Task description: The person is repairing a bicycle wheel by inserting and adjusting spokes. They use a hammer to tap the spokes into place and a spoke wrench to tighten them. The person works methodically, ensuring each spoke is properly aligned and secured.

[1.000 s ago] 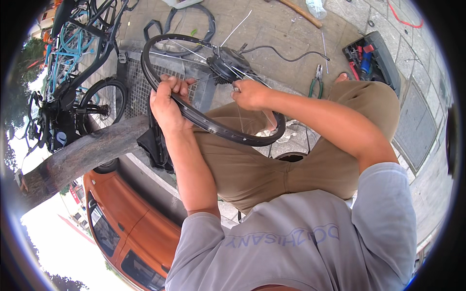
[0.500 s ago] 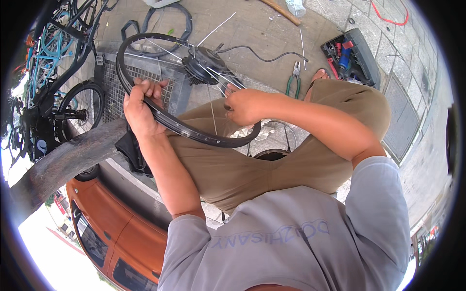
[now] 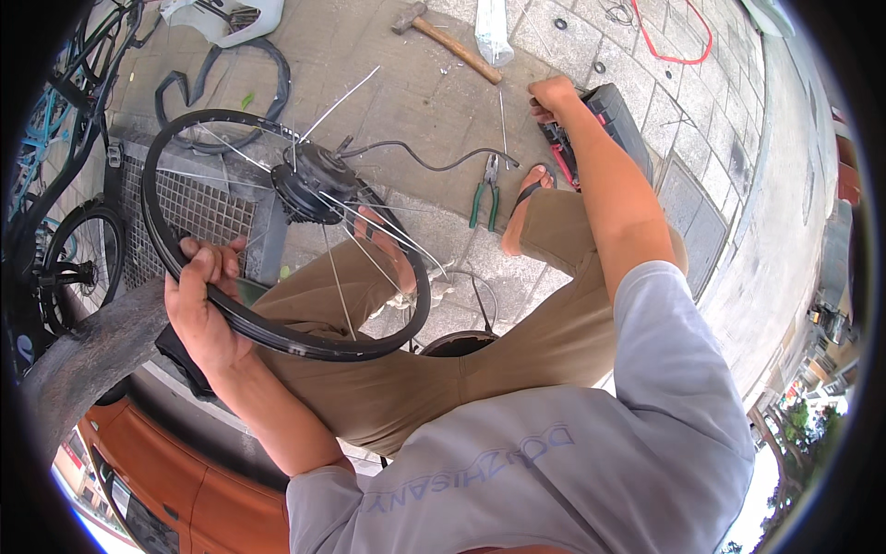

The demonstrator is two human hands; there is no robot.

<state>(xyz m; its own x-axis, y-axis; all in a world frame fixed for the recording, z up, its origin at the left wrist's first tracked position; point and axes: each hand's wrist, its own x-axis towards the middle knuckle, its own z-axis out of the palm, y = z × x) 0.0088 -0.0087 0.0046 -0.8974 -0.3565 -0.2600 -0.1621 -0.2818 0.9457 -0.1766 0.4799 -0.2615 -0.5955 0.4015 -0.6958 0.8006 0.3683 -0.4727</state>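
My left hand (image 3: 205, 300) grips the black bicycle wheel rim (image 3: 314, 350) at its lower left, holding the wheel tilted over my left thigh. Inside the rim sits a black hub (image 3: 321, 175) with a sprocket cluster (image 3: 303, 198) and a dark cable (image 3: 434, 163) trailing right. Only some silver spokes (image 3: 340, 291) run from the hub, several with loose ends. My right hand (image 3: 552, 98) is stretched to the black toolbox (image 3: 620, 120), its fingers curled at the box's far left corner. Whatever those fingers hold is hidden.
Green-handled pliers (image 3: 485, 192) lie by my right foot, near a loose spoke (image 3: 504, 125). Farther off are a hammer (image 3: 452, 46), a clear plastic packet (image 3: 493, 37), a black tube (image 3: 283, 83) and a white container (image 3: 251, 32). Bicycles and a trunk (image 3: 101, 334) stand left.
My right hand has left the spokes beside the hub and moved far right to the toolbox. The left hand keeps its grip on the rim. My view has shifted to the right.
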